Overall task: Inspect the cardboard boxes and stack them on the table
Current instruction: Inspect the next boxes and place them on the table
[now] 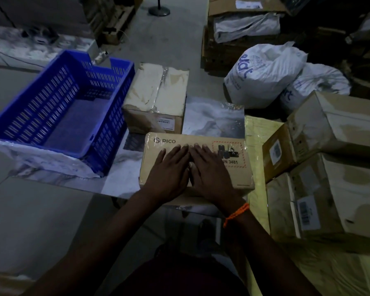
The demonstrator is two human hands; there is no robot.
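Observation:
A flat cardboard box printed "PICO" [233, 178] lies on the table's [124, 184] near edge. My left hand [169, 171] and my right hand [209, 169] both rest flat on its top, side by side, fingers straight and pointing away from me. An orange thread circles my right wrist. A taller taped cardboard box [156, 97] stands on the table just behind the PICO box.
A blue slotted plastic crate [19, 116] sits at the table's left. To the right, several cardboard boxes [333, 133] are piled on a yellow wrapped surface [256, 133]. White plastic bags [263, 75] and more cartons lie on the floor beyond.

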